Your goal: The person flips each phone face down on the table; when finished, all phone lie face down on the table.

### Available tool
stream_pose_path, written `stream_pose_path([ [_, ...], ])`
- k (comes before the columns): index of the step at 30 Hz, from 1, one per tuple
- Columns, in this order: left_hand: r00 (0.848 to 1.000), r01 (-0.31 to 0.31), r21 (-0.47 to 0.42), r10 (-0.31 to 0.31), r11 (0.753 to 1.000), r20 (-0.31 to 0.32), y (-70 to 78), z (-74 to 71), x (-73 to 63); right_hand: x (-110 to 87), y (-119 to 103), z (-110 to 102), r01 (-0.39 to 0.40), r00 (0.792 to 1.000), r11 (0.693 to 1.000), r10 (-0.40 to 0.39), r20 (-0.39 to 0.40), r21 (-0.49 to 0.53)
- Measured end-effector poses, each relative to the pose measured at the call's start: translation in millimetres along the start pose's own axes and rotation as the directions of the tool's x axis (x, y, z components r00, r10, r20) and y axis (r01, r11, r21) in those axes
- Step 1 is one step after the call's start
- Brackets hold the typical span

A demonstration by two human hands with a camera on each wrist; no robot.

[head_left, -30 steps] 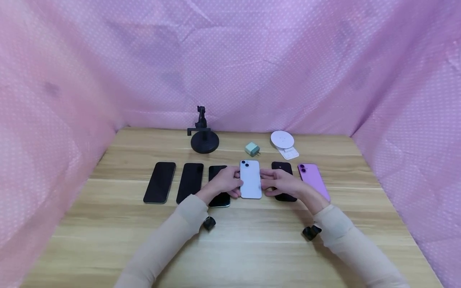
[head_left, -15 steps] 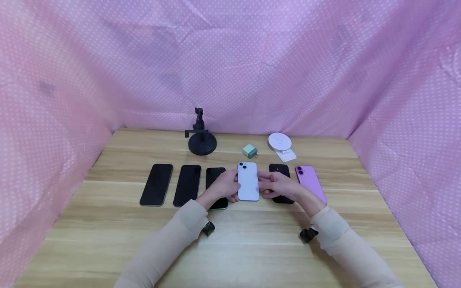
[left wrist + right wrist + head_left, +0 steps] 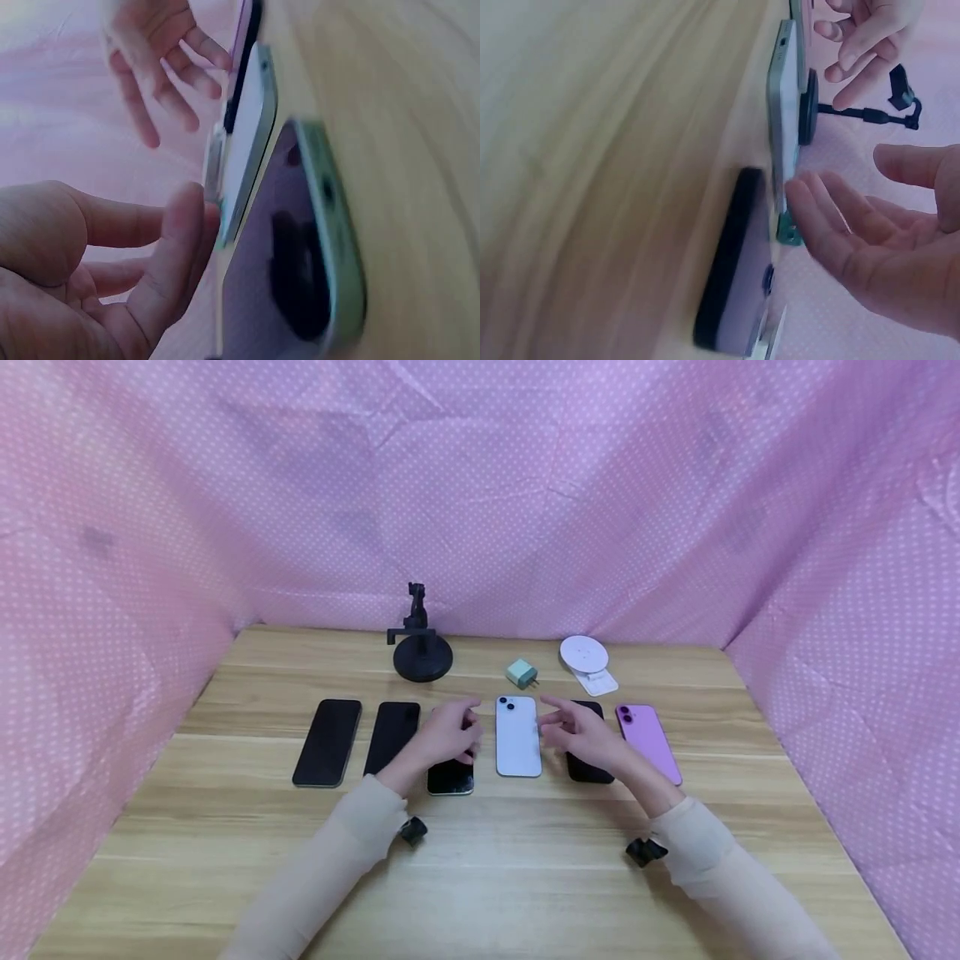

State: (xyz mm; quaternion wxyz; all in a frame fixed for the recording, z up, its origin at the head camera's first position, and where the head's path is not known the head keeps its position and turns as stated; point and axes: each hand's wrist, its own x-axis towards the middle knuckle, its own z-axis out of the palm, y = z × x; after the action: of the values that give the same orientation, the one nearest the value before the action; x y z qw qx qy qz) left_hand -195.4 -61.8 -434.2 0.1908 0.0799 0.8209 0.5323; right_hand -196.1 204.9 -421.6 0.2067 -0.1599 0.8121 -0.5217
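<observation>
In the head view a white smartphone (image 3: 517,739) lies back side up on the table, between my two hands and touched by neither. My left hand (image 3: 447,732) is raised over a black-screened phone (image 3: 451,778) to its left, fingers loosely bent and holding nothing. On the other side my right hand (image 3: 588,737) hovers over a black phone (image 3: 591,772), its fingers spread toward the white one. The left wrist view shows the left hand (image 3: 112,277) above the dark screen with a gap. In the right wrist view the right hand (image 3: 885,247) has nothing in its grasp.
Two more black-screened phones, one at far left (image 3: 327,743) and one beside it (image 3: 392,735), lie in the row. A purple phone (image 3: 648,743) ends it at right. Behind stand a black phone stand (image 3: 423,658), a green charger plug (image 3: 522,673) and a white disc-shaped device (image 3: 584,654).
Both hands have let go of the white phone's sides. The left hand has drawn back to the left and lifted; the right hand has lifted slightly. The phone stays in the row.
</observation>
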Motion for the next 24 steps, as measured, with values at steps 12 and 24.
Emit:
stream_pose_path([
  [12, 0.991, -0.097, 0.016, 0.099, 0.995, -0.087, -31.4, -51.6, -25.6, 26.2, -14, 47, -0.023, 0.988, 0.983, -0.006, 0.154, 0.184],
  [24, 0.996, -0.085, -0.079, 0.083, 0.993, -0.024, -39.0, -46.9, -42.9, 48.5, -28, 82, -0.188, 0.972, 0.89, 0.11, 0.206, 0.415],
])
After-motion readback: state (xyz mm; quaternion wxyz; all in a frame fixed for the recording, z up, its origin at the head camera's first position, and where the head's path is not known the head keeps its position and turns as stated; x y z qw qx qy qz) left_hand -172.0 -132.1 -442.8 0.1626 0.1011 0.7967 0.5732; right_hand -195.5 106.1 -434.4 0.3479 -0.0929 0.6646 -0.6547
